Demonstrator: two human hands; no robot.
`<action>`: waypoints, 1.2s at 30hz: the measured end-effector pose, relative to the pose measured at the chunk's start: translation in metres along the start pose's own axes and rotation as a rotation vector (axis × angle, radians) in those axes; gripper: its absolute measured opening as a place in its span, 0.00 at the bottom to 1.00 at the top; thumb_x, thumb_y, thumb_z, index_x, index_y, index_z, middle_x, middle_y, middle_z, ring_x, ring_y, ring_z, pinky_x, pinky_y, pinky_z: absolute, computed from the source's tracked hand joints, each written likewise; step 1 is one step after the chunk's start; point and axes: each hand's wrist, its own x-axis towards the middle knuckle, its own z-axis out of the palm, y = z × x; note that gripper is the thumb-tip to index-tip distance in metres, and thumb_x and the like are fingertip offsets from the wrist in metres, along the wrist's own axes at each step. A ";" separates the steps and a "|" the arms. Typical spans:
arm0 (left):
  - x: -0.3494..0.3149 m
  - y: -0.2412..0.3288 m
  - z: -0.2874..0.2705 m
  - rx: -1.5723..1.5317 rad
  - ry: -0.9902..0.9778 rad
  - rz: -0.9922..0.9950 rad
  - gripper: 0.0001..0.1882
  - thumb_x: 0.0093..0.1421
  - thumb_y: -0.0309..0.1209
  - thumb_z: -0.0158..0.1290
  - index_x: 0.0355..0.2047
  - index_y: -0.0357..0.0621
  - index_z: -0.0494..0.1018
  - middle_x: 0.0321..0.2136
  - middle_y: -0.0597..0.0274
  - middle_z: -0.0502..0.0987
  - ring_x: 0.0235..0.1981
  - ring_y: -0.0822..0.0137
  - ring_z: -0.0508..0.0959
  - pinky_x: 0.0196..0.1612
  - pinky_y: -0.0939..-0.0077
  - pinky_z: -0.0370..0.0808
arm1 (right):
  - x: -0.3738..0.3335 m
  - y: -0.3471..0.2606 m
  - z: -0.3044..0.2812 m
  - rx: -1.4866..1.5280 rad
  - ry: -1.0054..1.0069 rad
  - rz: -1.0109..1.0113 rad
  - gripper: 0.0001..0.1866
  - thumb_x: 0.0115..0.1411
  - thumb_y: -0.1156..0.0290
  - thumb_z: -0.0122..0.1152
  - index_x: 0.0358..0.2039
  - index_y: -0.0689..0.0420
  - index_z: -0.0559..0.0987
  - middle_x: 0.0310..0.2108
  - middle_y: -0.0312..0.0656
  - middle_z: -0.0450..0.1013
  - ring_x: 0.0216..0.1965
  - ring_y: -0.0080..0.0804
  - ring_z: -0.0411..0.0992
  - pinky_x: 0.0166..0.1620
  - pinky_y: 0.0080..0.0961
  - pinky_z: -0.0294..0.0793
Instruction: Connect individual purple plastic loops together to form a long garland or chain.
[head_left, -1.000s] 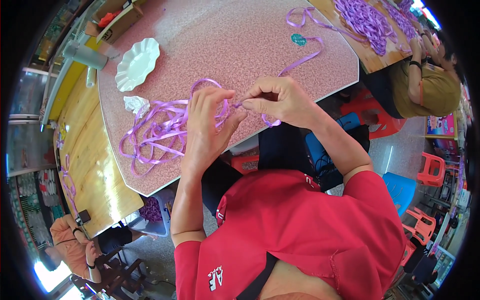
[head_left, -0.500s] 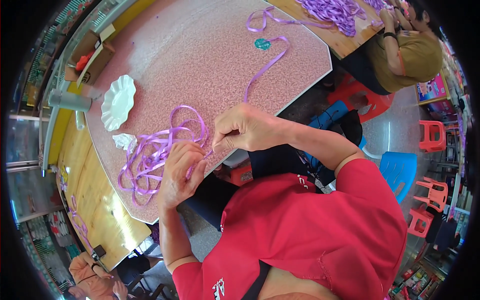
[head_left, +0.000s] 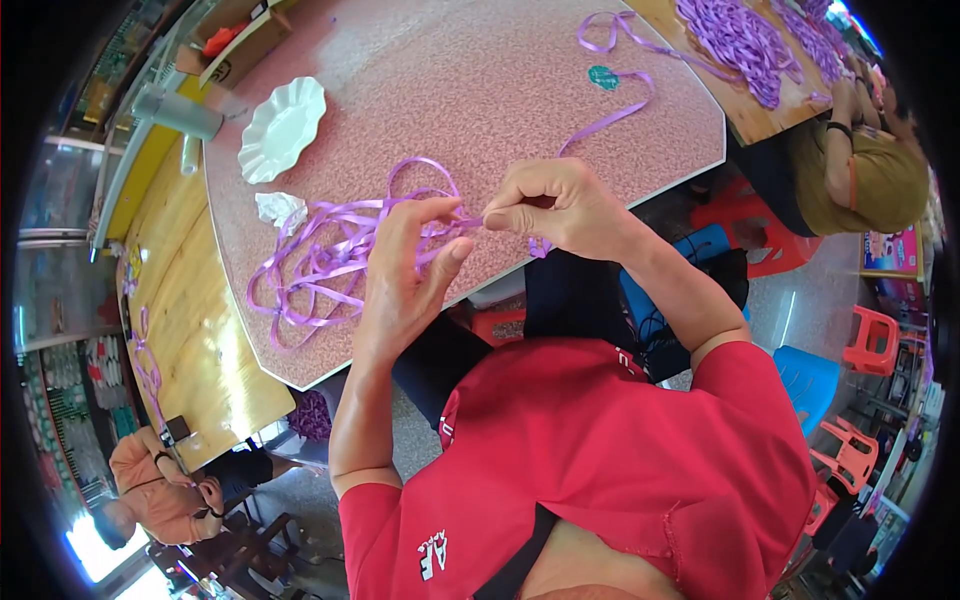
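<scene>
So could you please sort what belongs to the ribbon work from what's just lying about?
Work in hand:
purple ribbon
right hand, pinching ribbon
left hand, open

Apparently lying about:
scalloped white dish
crumpled white wad
grey cylinder
cardboard box

Before me, a pink table (head_left: 430, 90): white dish (head_left: 283, 130) and crumpled paper (head_left: 280, 209) at left, purple ribbon (head_left: 347, 247) near, teal patch (head_left: 603, 77) far right

Ribbon's (head_left: 347, 243) shiny, flat and light purple, honestly a messy pile of loose loops on the pinkish desk (head_left: 450, 100), near the edge. One bit's pinched in the right hand (head_left: 562, 212), with a small bunched part just below it, and another strand curves off beyond that hand.
</scene>
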 end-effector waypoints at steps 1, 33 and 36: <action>0.000 -0.002 0.002 0.027 -0.003 0.025 0.11 0.63 0.33 0.56 0.41 0.40 0.74 0.37 0.54 0.76 0.41 0.56 0.76 0.46 0.68 0.71 | 0.001 -0.003 0.001 -0.001 0.002 0.000 0.05 0.57 0.74 0.67 0.32 0.62 0.83 0.24 0.38 0.75 0.27 0.23 0.70 0.31 0.24 0.66; -0.016 -0.015 0.022 0.470 0.024 0.130 0.15 0.54 0.25 0.61 0.43 0.41 0.74 0.39 0.56 0.75 0.45 0.54 0.73 0.54 0.58 0.64 | -0.006 0.063 0.005 -0.732 -0.027 -0.366 0.12 0.52 0.64 0.69 0.36 0.53 0.83 0.45 0.38 0.74 0.52 0.40 0.68 0.56 0.44 0.65; -0.009 -0.011 0.030 0.514 -0.043 0.216 0.17 0.53 0.27 0.61 0.44 0.42 0.74 0.38 0.58 0.75 0.45 0.56 0.74 0.57 0.56 0.62 | -0.005 0.056 0.004 -0.638 0.033 -0.358 0.08 0.53 0.70 0.67 0.35 0.55 0.82 0.39 0.38 0.74 0.45 0.39 0.71 0.50 0.38 0.69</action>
